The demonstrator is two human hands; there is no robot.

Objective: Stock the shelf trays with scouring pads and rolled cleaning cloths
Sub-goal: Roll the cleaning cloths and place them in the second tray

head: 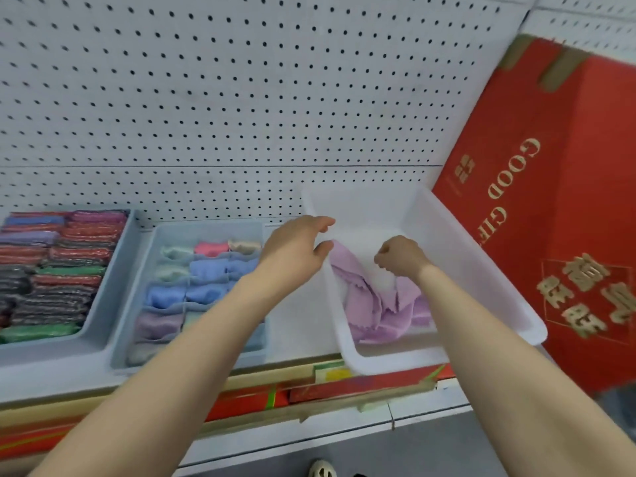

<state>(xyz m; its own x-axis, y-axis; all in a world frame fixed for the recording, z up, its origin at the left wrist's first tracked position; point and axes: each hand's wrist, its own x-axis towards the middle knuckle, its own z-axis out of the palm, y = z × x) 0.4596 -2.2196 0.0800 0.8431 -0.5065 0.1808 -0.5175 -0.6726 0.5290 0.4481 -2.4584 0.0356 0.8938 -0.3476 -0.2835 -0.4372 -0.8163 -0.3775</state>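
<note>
A white plastic tray (481, 270) sits tilted on the shelf at the right, holding loose lilac cleaning cloths (371, 304). My left hand (296, 253) grips the tray's left rim, thumb inside and fingers over the edge. Inside the tray my right hand (401, 258) is curled in a fist and pinches the top of a lilac cloth. To the left, a pale blue tray (151, 256) holds rolled cloths (192, 284) in pink, blue, green and lilac. At the far left another tray (106, 280) is packed with scouring pads (51, 270) in rows.
A white pegboard (223, 98) backs the shelf. A large red gift carton (550, 201) leans against the white tray's right side. The shelf's front edge (309, 404) carries red and yellow price strips. A shoe (321, 469) shows on the floor below.
</note>
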